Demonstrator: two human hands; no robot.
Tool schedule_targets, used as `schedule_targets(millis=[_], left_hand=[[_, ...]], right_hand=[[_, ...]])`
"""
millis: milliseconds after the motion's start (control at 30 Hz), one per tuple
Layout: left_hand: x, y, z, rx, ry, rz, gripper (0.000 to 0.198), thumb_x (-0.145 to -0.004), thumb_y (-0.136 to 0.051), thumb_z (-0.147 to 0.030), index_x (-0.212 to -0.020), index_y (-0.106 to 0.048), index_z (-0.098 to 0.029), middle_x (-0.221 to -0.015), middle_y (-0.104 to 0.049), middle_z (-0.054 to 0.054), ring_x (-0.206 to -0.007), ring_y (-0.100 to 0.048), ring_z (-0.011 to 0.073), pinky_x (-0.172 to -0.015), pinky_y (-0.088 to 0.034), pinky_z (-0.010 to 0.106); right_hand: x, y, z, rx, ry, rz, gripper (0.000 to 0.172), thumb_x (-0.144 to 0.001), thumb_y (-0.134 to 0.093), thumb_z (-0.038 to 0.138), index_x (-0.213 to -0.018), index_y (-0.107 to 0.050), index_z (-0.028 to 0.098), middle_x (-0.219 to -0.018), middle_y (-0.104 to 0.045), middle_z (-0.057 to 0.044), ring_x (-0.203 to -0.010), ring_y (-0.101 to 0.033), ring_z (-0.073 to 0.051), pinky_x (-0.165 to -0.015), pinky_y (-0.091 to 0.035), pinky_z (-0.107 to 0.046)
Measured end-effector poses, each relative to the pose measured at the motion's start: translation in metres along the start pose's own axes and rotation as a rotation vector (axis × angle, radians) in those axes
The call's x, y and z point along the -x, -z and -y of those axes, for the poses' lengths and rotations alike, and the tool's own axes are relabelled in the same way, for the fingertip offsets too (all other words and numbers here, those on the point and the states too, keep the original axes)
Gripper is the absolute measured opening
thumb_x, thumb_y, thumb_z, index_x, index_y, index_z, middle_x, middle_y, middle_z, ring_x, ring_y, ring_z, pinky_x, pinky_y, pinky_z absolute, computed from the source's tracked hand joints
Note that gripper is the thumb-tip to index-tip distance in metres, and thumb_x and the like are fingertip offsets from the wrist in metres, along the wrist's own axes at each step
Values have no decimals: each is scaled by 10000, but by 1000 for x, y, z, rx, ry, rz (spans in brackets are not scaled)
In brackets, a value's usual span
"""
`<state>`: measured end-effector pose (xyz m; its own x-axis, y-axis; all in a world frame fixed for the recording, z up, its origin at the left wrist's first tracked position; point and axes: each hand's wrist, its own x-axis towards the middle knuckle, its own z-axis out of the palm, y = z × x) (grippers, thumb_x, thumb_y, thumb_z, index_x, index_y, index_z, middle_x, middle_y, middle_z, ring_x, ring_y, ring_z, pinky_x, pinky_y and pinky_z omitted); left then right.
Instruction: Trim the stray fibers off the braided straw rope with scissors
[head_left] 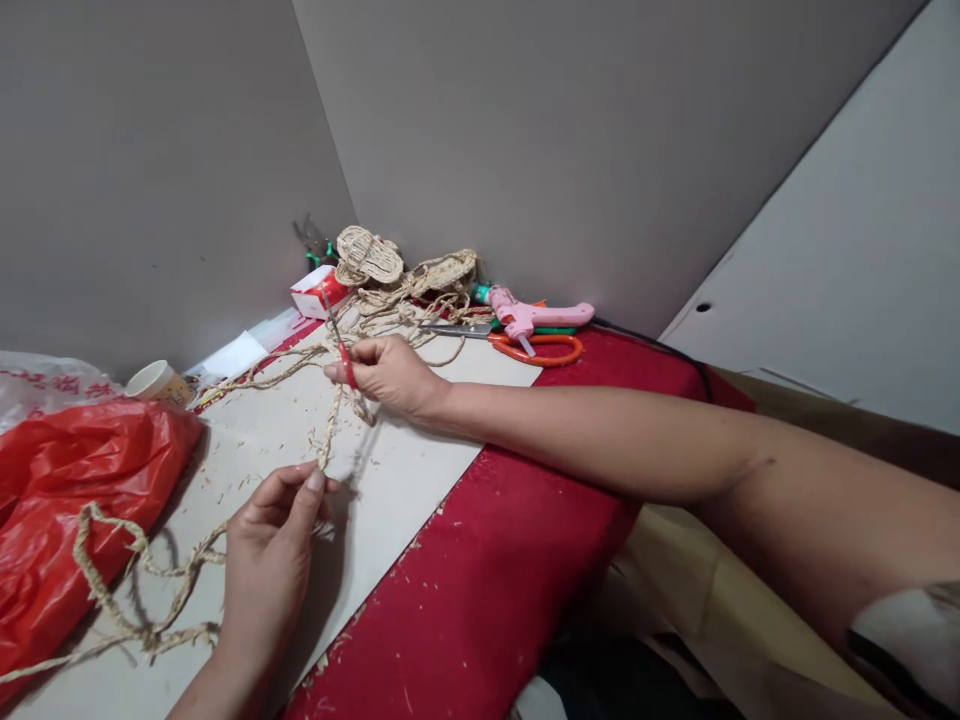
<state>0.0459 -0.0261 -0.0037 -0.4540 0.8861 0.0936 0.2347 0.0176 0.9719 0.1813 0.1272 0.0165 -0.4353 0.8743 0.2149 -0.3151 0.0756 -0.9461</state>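
Observation:
Between the thumb and fingers of my left hand [274, 540] is a braided straw rope [329, 428], pinched close to the front of the white board. The rope runs up from there toward my right hand [397, 378]. Small scissors [346, 364] with red handles are in that right hand, their blades pointing up and away. A short curled rope end hangs just under the right fingers. More of the braided rope lies in loose loops to the left of my left hand, partly across a red plastic bag.
Woven straw soles [370, 256] and tangled straw cords sit at the back corner. Near them lie a pink glue gun [536, 314], orange-handled scissors [547, 349], green-handled pliers [319, 250] and a red-and-white box [319, 290]. A paper cup [159, 383] stands behind the red bag [90, 490]. Straw bits litter the white board [405, 500].

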Motion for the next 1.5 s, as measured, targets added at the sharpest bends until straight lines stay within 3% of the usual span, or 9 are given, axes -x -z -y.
schedule_targets(millis=[100,300,700,800,967,1100,1200,1300,1500], left_hand=[[0,-1,0,5,29,-12,273,-694,-824,-406,-825,-758,-175,-724,-689,58,-633,-555,128,-619,-455,218],[12,-12,-11,63,176,11,454,-690,-824,-441,-1066,-758,-194,-1043,-731,128,-929,-656,210,-729,-508,252],[3,-3,1,275,276,21,333,-586,-906,-313,-859,-760,-189,-764,-699,25,-585,-548,74,-557,-462,164],[1,-6,0,334,302,-48,330,-569,-911,-292,-841,-764,-178,-660,-651,3,-532,-517,64,-527,-459,159],[-6,-7,-1,406,276,-187,346,-547,-910,-243,-854,-769,-165,-611,-627,-1,-528,-531,70,-523,-464,154],[-7,-7,0,407,266,-242,364,-536,-908,-225,-867,-771,-160,-619,-624,-2,-531,-523,68,-523,-468,155],[-6,-7,1,385,245,-246,340,-566,-897,-236,-871,-771,-154,-585,-594,-13,-513,-492,57,-518,-461,146],[-5,-8,1,392,239,-260,339,-562,-895,-225,-871,-776,-156,-623,-622,2,-528,-505,57,-517,-460,139],[-6,-11,-1,385,253,-319,341,-549,-891,-190,-875,-790,-163,-711,-671,22,-543,-517,50,-539,-484,141]], right_hand=[[3,5,-1,-4,8,18,484,-528,-820,502,-521,-491,148,-512,-354,99,-536,-294,-36,-524,-208,-242],[21,-1,6,-19,-1,147,467,-561,-822,466,-511,-480,151,-532,-373,86,-560,-315,-48,-541,-244,-243],[17,1,-10,109,-2,197,519,-606,-777,545,-511,-443,160,-543,-332,86,-566,-267,-49,-550,-209,-253],[12,9,-11,263,-14,265,517,-693,-726,531,-519,-397,172,-549,-281,87,-562,-235,-51,-550,-183,-258],[11,17,-2,666,139,351,458,-799,-658,406,-521,-377,174,-532,-267,78,-551,-243,-58,-560,-199,-260],[24,16,7,1147,284,517,290,-798,-608,380,-613,-575,160,-568,-505,27,-538,-327,-81,-560,-206,-274],[33,14,12,1418,403,620,346,-810,-544,461,-746,-684,151,-709,-670,-69,-579,-466,-132,-563,-207,-292],[37,12,12,1543,498,618,444,-834,-491,501,-856,-715,118,-806,-711,-142,-674,-585,-207,-588,-265,-313],[37,11,10,1600,563,576,401,-847,-493,437,-847,-702,96,-797,-715,-166,-737,-641,-257,-748,-375,-415]])
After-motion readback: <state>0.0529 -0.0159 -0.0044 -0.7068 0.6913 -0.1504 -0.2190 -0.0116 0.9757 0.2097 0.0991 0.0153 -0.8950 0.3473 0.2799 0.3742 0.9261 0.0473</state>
